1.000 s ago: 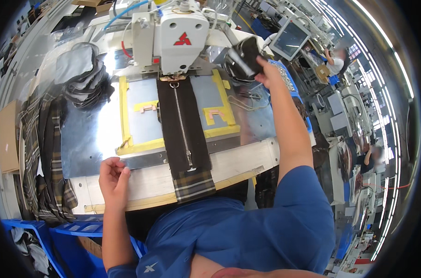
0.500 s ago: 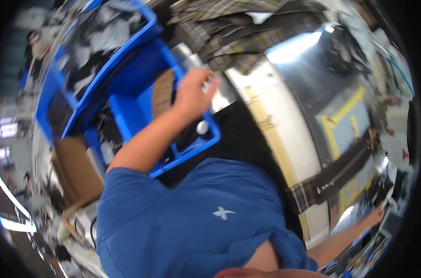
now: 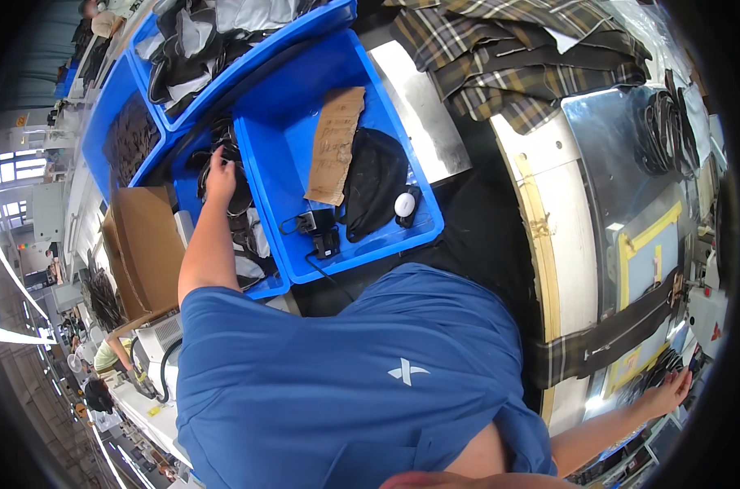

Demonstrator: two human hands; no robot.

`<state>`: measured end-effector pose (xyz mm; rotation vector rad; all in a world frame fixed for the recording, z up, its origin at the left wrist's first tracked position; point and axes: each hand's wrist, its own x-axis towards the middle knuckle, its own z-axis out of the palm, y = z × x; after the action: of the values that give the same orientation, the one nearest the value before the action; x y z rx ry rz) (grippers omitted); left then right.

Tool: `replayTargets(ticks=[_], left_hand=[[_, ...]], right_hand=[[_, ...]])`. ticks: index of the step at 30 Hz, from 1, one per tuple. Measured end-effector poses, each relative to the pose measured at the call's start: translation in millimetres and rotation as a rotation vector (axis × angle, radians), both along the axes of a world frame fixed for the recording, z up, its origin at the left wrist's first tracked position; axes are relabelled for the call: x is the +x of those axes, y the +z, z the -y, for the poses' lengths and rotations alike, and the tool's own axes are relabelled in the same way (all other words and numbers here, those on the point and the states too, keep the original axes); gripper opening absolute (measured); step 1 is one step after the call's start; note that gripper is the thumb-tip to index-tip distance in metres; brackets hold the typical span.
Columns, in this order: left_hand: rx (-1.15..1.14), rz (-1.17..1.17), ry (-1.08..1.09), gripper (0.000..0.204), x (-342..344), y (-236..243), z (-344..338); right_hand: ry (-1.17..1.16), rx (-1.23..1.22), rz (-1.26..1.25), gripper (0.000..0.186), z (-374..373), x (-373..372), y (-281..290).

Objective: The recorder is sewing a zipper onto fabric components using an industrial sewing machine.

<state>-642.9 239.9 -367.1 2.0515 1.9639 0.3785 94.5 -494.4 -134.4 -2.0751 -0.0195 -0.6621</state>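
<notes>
My left hand [image 3: 219, 181] reaches into a narrow blue bin at the left. Its fingers close at a dark fabric piece [image 3: 228, 147] among several black and grey pieces. My right hand [image 3: 671, 393] is out at the far right with its fingers apart, beside a bunch of dark fabric pieces [image 3: 665, 365]; nothing shows in it. A plaid fabric strip [image 3: 606, 330] lies across the work surface between my body and that hand.
Right of my left hand is a blue bin [image 3: 264, 191] with a cardboard piece [image 3: 336, 147], black cloth [image 3: 376, 183], a white round device [image 3: 404, 205] and a black adapter [image 3: 314, 222]. Plaid fabric [image 3: 533, 57] is piled at the back. An open cardboard box [image 3: 146, 244] stands left.
My left hand has moved left, from over the bin with the cardboard piece into the narrow bin. My right hand stays at the far right. The whole view has shifted.
</notes>
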Motion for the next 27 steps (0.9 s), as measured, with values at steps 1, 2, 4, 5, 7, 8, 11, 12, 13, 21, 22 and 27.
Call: replayTargets(ticks=[1, 2, 4, 5, 7, 8, 11, 12, 13, 21, 22, 27], left_hand=[[-0.079, -0.026, -0.008, 0.054, -0.5, -7.0, -7.8], [-0.157, -0.051, -0.009, 0.054, -3.5, -16.2, -13.2], [-0.025, -0.146, 0.002, 0.049, -22.4, -29.6, -18.5], [-0.044, -0.235, 0.041, 0.046, -9.6, -16.9, -19.4], [0.019, -0.304, 0.182, 0.037, 23.6, 42.1, -13.5], [0.099, -0.279, 0.291, 0.031, 32.2, 68.5, -6.7], [0.247, -0.434, 0.399, 0.023, -12.0, 97.3, -21.3], [0.313, -0.478, 0.380, 0.021, -13.1, 106.4, -19.2], [0.250, -0.521, 0.351, 0.026, -8.9, 110.7, -14.3], [-0.310, -0.620, 0.216, 0.049, -22.7, -21.4, 10.8], [-0.294, -0.579, 0.289, 0.053, 8.9, -18.9, 20.6], [-0.359, -0.611, 0.388, 0.055, 36.0, -19.8, 24.2]], right_hand=[[0.060, 0.004, 0.029, 0.034, 10.0, 8.9, -6.0], [0.068, 0.001, 0.029, 0.034, 8.4, 13.0, -5.8], [0.114, 0.031, -0.015, 0.033, 2.0, 22.8, -7.2], [0.134, 0.036, -0.003, 0.033, 1.3, 22.9, -2.5], [0.126, 0.030, -0.024, 0.032, -8.0, 17.6, 4.8], [0.130, 0.037, -0.052, 0.032, -11.2, 18.4, 5.5], [0.182, 0.096, -0.094, 0.030, -2.5, 35.5, -0.4], [0.184, 0.096, -0.098, 0.030, -6.1, 33.1, -0.9], [0.178, 0.089, -0.088, 0.030, -9.6, 29.9, -1.2], [0.258, 0.070, -0.132, 0.028, -37.8, 20.9, -13.6], [0.252, 0.065, -0.124, 0.028, -39.1, 16.9, -10.4], [0.275, 0.074, -0.138, 0.026, -51.3, 6.0, -0.2]])
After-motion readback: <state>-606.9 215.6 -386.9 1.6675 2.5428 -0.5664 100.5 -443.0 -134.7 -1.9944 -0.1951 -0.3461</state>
